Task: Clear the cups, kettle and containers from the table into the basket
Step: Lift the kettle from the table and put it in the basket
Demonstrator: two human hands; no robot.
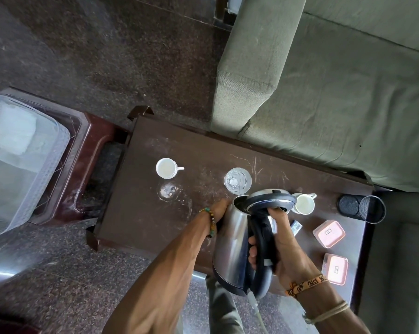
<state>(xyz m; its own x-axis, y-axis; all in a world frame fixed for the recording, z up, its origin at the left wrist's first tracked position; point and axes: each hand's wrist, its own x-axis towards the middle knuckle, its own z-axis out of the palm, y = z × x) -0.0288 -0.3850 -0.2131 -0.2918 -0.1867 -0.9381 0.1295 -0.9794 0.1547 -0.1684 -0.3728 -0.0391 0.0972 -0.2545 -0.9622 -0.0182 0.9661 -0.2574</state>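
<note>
Kettle (pixel 230 244), handle in right hand's (pixel 284 249) grip; left hand (pixel 219 208) at its side, fingers hidden.

Dim daylight, wide-angle edge distortion

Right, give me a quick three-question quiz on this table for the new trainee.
1. True or false: the kettle stands untouched on the table.
2. The right hand grips the kettle by its: A lid, B handle, C spout.
3. How many pink containers lie on the table?
Key: 1 false; 2 B; 3 two.
</note>
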